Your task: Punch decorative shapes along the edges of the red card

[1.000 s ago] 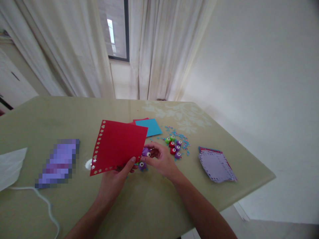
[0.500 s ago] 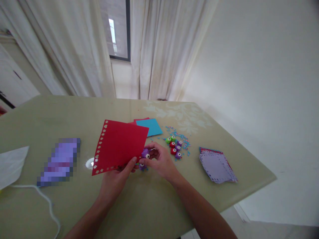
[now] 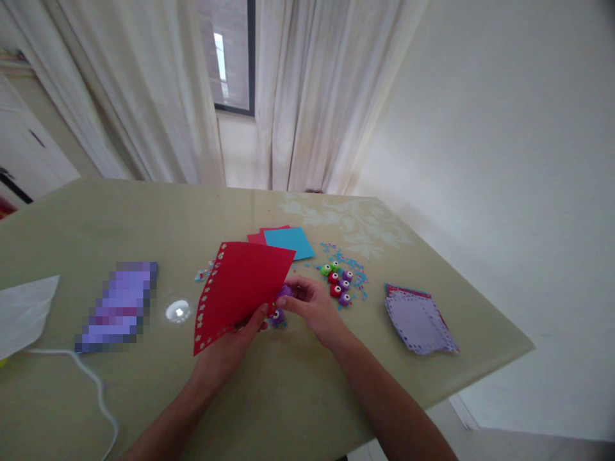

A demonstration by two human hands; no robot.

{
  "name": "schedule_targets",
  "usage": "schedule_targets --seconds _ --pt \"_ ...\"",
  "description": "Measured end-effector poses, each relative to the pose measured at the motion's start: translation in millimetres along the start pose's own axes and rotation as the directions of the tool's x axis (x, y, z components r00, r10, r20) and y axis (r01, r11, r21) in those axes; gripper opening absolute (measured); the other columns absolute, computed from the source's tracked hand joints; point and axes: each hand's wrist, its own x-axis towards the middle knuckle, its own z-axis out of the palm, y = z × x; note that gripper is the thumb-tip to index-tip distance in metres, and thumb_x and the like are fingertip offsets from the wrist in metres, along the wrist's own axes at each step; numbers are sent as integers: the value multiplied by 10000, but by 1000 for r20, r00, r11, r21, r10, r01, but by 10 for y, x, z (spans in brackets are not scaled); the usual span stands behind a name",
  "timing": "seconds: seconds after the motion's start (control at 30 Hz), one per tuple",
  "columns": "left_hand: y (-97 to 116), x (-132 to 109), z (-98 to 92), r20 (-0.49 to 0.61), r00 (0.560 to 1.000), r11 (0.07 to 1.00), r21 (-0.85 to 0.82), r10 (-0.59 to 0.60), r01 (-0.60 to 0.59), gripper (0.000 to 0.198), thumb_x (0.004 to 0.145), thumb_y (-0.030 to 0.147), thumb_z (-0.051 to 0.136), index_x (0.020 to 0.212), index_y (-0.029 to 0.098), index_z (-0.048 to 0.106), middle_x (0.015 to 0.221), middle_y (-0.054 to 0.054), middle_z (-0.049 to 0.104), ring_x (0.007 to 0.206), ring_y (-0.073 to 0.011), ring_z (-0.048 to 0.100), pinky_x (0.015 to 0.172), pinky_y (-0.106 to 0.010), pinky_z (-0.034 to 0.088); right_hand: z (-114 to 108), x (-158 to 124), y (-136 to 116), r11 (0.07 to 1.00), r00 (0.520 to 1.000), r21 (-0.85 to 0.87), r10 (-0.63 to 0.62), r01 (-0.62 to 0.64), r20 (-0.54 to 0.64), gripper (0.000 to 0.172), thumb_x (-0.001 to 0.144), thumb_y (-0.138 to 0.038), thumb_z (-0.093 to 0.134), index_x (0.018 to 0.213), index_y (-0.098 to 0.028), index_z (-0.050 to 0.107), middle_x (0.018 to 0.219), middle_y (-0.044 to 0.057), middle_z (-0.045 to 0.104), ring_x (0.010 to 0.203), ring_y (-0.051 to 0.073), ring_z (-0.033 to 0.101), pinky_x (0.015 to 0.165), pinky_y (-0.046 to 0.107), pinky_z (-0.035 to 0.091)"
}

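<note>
My left hand (image 3: 230,349) pinches the lower edge of a red paper sheet (image 3: 243,288) and holds it tilted above the table; small shapes are punched along its left border. My right hand (image 3: 312,307) is closed on a small purple craft punch (image 3: 284,292) at the sheet's right edge. Another purple punch (image 3: 277,317) lies on the table just below, between my two hands.
A cluster of green, red and purple punches (image 3: 337,279) sits amid blue paper scraps. Blue and red sheets (image 3: 288,241) lie behind. A stack of punched lilac and red papers (image 3: 417,315) lies at the right. A blurred purple object (image 3: 118,306), a white cord (image 3: 91,384) and white paper (image 3: 24,314) lie at the left.
The red sheet has swung and tilted to the right in my left hand, uncovering scraps on the table. My right hand stays on the purple punch at its edge.
</note>
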Motion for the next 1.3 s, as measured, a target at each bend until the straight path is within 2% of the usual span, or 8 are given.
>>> schedule_targets --seconds 0.13,0.33,0.47,0.67,0.9,1.1,1.3 --pt "76 -13 24 3 1000 999 -32 3 -3 344 758 601 732 816 264 763 743 -48 799 723 -292 776 759 -395 609 -9 14 -12 1000 1000 29 11 -11 -14 403 619 -426 970 920 -238 777 880 4 780 789 186 703 800 335 574" --pt "143 -4 22 12 1000 1000 -7 -11 11 324 680 593 730 677 269 704 626 -35 750 629 -289 739 687 -411 594 -13 32 -8 1000 1000 19 -19 20 -24 395 648 -444 957 934 -233 785 881 17 772 768 179 673 706 300 545" --pt "139 -9 39 32 999 998 -53 -19 21 327 688 591 743 744 268 730 683 -41 778 664 -290 759 700 -409 608 -5 26 39 998 1000 60 5 -4 -13 386 684 -440 938 965 -218 793 848 10 763 713 149 641 681 273 520" --pt "112 -18 57 -10 999 998 -36 52 -52 328 730 592 747 793 270 745 725 -42 791 679 -281 763 728 -408 610 51 -22 87 991 997 123 53 -60 62 408 655 -402 967 961 -197 792 877 26 777 766 168 686 761 295 535" --pt "102 -21 64 -60 983 983 59 176 -172 339 764 619 721 809 283 736 720 -23 783 702 -283 763 797 -430 600 110 -51 39 989 993 126 65 -76 95 372 639 -385 974 913 -196 809 793 9 760 694 163 662 711 292 522" --pt "22 -17 56 -6 974 974 44 225 -224 387 815 672 703 801 286 726 707 -15 772 729 -278 758 824 -437 608 94 -47 74 993 993 91 69 -78 96 384 674 -423 953 924 -177 796 804 22 752 696 165 653 712 297 507" --pt "-44 -8 72 2 973 972 35 232 -232 387 840 674 689 898 298 765 795 -24 801 749 -274 768 817 -438 619 82 -39 85 998 993 28 59 -62 104 359 730 -481 911 878 -182 776 784 11 730 678 149 621 681 281 470"
